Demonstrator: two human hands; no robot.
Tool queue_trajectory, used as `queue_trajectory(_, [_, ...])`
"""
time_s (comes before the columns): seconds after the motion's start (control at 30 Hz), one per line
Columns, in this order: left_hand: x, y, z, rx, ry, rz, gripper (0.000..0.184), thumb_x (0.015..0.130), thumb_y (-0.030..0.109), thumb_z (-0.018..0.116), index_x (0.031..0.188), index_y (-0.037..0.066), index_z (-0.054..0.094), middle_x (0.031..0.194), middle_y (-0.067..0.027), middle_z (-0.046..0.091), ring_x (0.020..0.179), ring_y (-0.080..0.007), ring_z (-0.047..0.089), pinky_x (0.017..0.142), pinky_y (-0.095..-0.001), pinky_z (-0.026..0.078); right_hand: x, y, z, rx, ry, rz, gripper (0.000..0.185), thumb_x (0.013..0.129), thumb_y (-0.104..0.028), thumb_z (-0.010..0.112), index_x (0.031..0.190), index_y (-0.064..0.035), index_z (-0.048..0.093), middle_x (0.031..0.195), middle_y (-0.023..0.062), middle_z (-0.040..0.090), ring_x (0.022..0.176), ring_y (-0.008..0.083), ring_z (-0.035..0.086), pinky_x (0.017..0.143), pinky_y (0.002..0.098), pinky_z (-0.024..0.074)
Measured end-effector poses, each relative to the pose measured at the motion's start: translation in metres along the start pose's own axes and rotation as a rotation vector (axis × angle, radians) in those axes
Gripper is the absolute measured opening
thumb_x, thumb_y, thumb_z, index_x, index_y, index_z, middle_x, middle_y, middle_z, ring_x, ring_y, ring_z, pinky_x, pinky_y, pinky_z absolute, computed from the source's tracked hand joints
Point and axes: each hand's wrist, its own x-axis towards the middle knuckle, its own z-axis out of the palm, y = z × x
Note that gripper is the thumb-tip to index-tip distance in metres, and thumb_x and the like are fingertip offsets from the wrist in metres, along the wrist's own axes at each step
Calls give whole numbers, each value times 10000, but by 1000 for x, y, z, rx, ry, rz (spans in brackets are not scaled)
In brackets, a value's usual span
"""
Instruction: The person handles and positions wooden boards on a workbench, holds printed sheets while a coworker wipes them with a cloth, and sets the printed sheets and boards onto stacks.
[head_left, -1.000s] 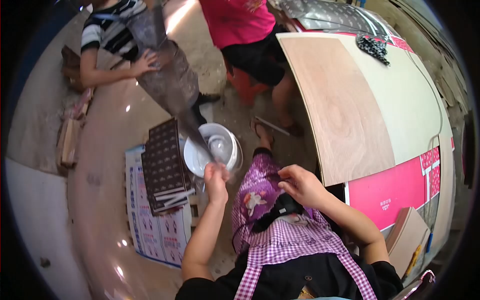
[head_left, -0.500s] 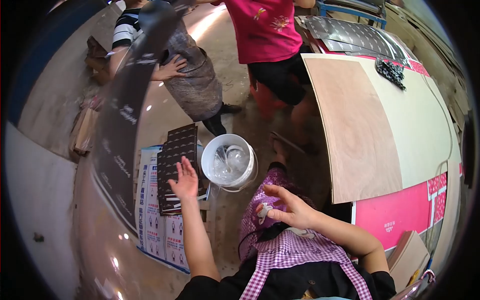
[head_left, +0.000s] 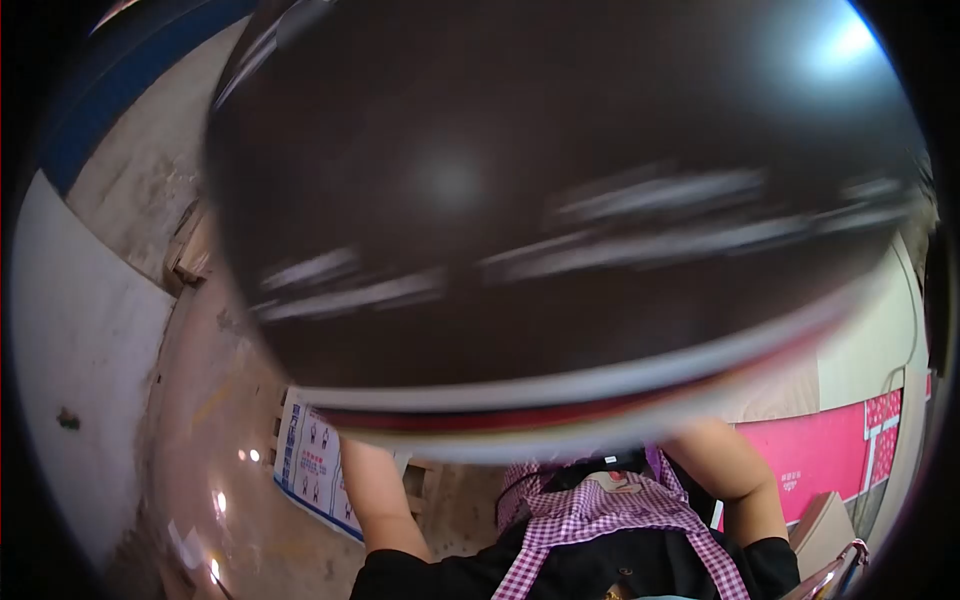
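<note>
A large dark brown board (head_left: 480, 345) with blurred white printing fills most of the view, very close to the camera. Pale and red layers show along its near edge. Both my hands are hidden behind it. My left forearm (head_left: 382, 500) runs up under the board's lower left edge. On the other side my right forearm (head_left: 730, 455) also passes beneath the edge. Whether my fingers grip or only touch the board does not show.
Below the board on the left lies a white sheet with blue print (head_left: 318, 470), with wooden slats beside it. At right are a pale wood board (head_left: 775, 395), a pink panel (head_left: 800, 450) and a plywood piece (head_left: 822, 530).
The dark board has swung from the left across the view and now covers the bucket, the other people and my hands. Half a second ago both my hands were raised, open and holding nothing.
</note>
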Motion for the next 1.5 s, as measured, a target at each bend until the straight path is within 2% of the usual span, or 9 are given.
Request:
queue_trajectory(0.13, [6,-26,82,64,-142,-165,848,849,707,257,1397,62,305,1439,-253,268,1305,-396,328,1012,-509,363,8,134,-52,-2900,-882,-314,745,876,-637,360,1307,-31,403,1374,184,402,1256,321,406,987,548,365])
queue_trajectory(0.27, [-7,-61,129,167,-223,-397,888,813,746,271,1394,75,318,1425,-274,280,1288,-447,324,1020,-553,323,-43,216,-70,-2760,-1324,-619,678,944,-530,235,1398,-29,276,1462,174,273,1374,319,215,1089,567,182])
queue_trajectory(0.3, [-11,-76,136,173,-208,-456,889,811,749,269,1389,75,326,1421,-275,288,1285,-448,327,1018,-555,324,-72,236,-35,-3087,-1449,-59,590,967,-419,262,1388,-6,281,1442,177,308,1360,325,244,1093,568,183])
queue_trajectory(0.33, [-15,-91,143,180,-198,-514,891,808,752,267,1384,76,333,1416,-277,296,1283,-450,330,1015,-557,325,-73,242,-74,-2687,-1624,-816,643,963,-473,277,1390,8,263,1410,210,338,1340,338,276,1092,570,192])
queue_trajectory(0.6, [35,-205,135,47,-280,-785,802,797,747,345,1189,71,528,1280,-229,486,1237,-408,407,1012,-554,326,-137,266,21,-2823,-1191,-1337,839,817,-690,440,1277,7,363,1237,192,500,1162,286,511,948,519,435])
queue_trajectory(0.77, [52,-224,190,100,-297,-549,1057,726,832,302,1364,-10,325,1377,-136,412,1280,-282,365,1067,-431,267,-107,237,65,-2823,-1203,-1393,268,881,-208,587,1080,-40,519,1004,91,625,891,194,639,759,362,555])
queue_trajectory(0.9, [22,-227,192,215,-362,-417,929,807,720,391,1392,9,274,1416,-112,357,1297,-289,344,1070,-435,274,-93,223,67,-2612,-1297,-1616,629,819,-148,666,1310,-22,293,1011,106,599,858,198,632,718,316,523])
queue_trajectory(1.0, [0,-251,144,389,-221,-320,316,944,176,494,1231,55,437,1252,-63,511,1163,-199,488,983,-352,404,-97,213,50,-2643,-1326,-1573,687,800,-156,682,1352,-95,278,1046,78,608,877,176,636,732,292,510])
queue_trajectory(1.5, [-82,-296,91,740,-52,-399,206,927,211,547,1026,36,589,900,-60,672,664,-113,640,516,-184,452,-167,178,33,-2889,-1418,-2000,161,901,-231,589,841,-88,541,666,-12,550,550,56,499,470,207,405])
